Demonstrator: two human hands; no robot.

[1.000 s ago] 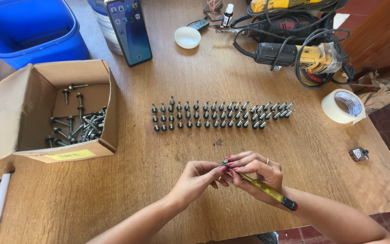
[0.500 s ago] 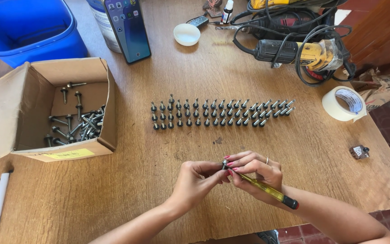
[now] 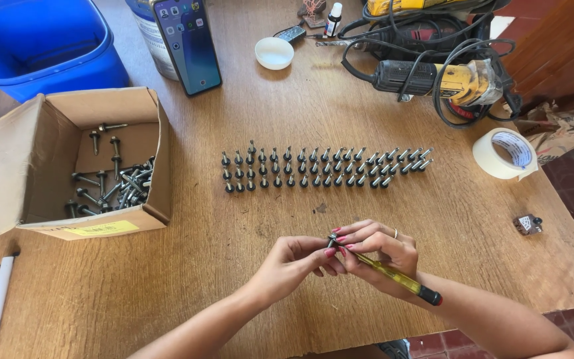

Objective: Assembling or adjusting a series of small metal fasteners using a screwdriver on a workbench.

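Screw [image 3: 333, 238] pinched between the fingertips of my left hand [image 3: 293, 262], just above the near edge of the wooden table [image 3: 247, 279]. My right hand [image 3: 380, 252] is closed around a yellow-handled screwdriver [image 3: 393, 276], its tip meeting the screw where both hands touch. Beyond my hands, rows of screws [image 3: 323, 167] stand head-down in three lines. To my left sits an open cardboard box [image 3: 68, 166] with loose screws heaped inside, and a roll of tape [image 3: 503, 153] lies well off to my right
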